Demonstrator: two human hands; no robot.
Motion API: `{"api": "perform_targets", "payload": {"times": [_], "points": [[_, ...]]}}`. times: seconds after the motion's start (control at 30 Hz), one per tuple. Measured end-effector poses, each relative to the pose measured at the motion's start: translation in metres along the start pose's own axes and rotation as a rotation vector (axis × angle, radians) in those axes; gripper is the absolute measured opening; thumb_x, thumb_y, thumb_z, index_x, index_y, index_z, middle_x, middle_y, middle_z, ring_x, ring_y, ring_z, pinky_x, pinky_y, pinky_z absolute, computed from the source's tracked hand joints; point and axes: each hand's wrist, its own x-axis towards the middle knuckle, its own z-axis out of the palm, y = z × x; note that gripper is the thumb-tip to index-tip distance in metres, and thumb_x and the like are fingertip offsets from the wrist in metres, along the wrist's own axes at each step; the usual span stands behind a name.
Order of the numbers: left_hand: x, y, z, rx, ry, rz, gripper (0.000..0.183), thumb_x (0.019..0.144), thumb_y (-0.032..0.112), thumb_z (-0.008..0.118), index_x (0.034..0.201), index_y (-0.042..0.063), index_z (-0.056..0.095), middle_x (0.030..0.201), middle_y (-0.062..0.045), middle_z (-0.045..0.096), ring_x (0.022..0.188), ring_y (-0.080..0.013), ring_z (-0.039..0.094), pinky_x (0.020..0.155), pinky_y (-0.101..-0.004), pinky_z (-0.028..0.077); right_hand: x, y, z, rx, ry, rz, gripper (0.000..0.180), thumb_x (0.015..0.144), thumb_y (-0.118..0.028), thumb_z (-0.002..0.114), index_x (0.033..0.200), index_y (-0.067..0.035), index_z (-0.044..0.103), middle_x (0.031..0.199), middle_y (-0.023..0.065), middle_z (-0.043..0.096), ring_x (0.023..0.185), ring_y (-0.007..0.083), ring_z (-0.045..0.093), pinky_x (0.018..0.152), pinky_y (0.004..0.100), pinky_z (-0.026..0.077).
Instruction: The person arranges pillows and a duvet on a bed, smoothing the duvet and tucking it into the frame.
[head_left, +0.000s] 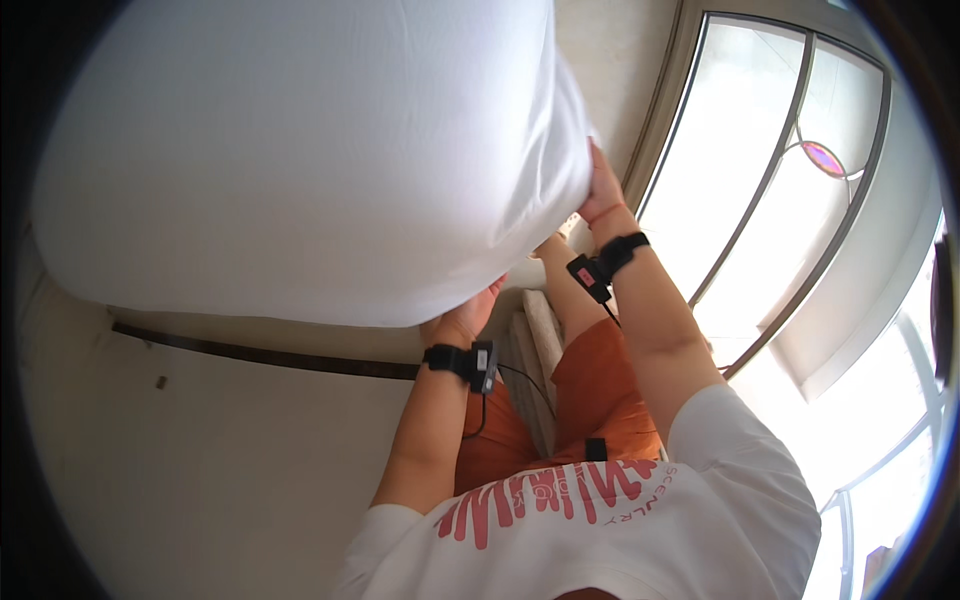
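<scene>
A white sheet covers what looks like a thick mattress, filling the upper left and middle of the view. My left hand is at its near lower edge, palm turned up, with part of the fingers hidden under the sheet. Around the corner, my right hand grips the sheet's right side, its fingers mostly out of sight behind the cloth. Creases run through the fabric near that corner, between the two hands. Each wrist carries a strapped black device, one on the left and one on the right, with thin cables.
A dark strip runs below the sheet's near edge, beside a pale flat surface. Bright framed glass panes stand close on the right. Pale long pieces lie beside my legs in orange shorts.
</scene>
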Motion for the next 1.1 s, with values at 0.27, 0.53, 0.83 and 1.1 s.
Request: {"api": "perform_targets", "payload": {"times": [0.27, 0.53, 0.83, 1.1], "points": [[0.027, 0.006, 0.01, -0.137, -0.271, 0.131, 0.036, 0.087, 0.024, 0.059, 0.118, 0.007, 0.051, 0.12, -0.009, 0.052, 0.108, -0.0245, 0.05, 0.093, -0.037, 0.041, -0.142, -0.056, -0.034, -0.316, 0.153, -0.458, 0.034, 0.088, -0.013, 0.05, 0.116, 0.006, 0.047, 0.106, 0.0163, 0.058, 0.101, 0.0252, 0.058, 0.085, 0.0354, 0.051], [-0.023, 0.048, 0.001, 1.029, -0.156, 0.542, 0.037, 0.087, 0.025, 0.059, 0.117, 0.005, 0.052, 0.118, -0.011, 0.054, 0.105, -0.0269, 0.051, 0.094, -0.038, 0.04, -0.014, 0.028, -0.008, -0.826, 0.338, -0.191, 0.029, 0.087, -0.026, 0.056, 0.104, -0.002, 0.055, 0.092, 0.0084, 0.058, 0.08, 0.0204, 0.06, 0.06, 0.033, 0.055], [-0.082, 0.03, 0.013, 1.303, 0.11, 0.922, 0.037, 0.085, 0.031, 0.061, 0.106, 0.001, 0.059, 0.108, -0.016, 0.059, 0.097, -0.0349, 0.054, 0.087, -0.0433, 0.041, -0.062, 0.082, 0.063, -1.512, -0.145, -0.642, 0.047, 0.081, -0.014, 0.058, 0.124, 0.0, 0.044, 0.117, 0.0195, 0.053, 0.111, 0.0311, 0.051, 0.092, 0.0377, 0.044], [-0.045, 0.018, -0.067, 1.455, 0.272, 0.789, 0.031, 0.087, 0.029, 0.058, 0.102, 0.002, 0.061, 0.091, -0.015, 0.064, 0.084, -0.0315, 0.059, 0.076, -0.0394, 0.047, -0.153, 0.081, 0.057, -1.494, -0.501, 0.32, 0.043, 0.085, -0.018, 0.052, 0.126, -0.007, 0.048, 0.092, 0.0068, 0.059, 0.082, 0.0161, 0.057, 0.064, 0.0278, 0.049]]}}
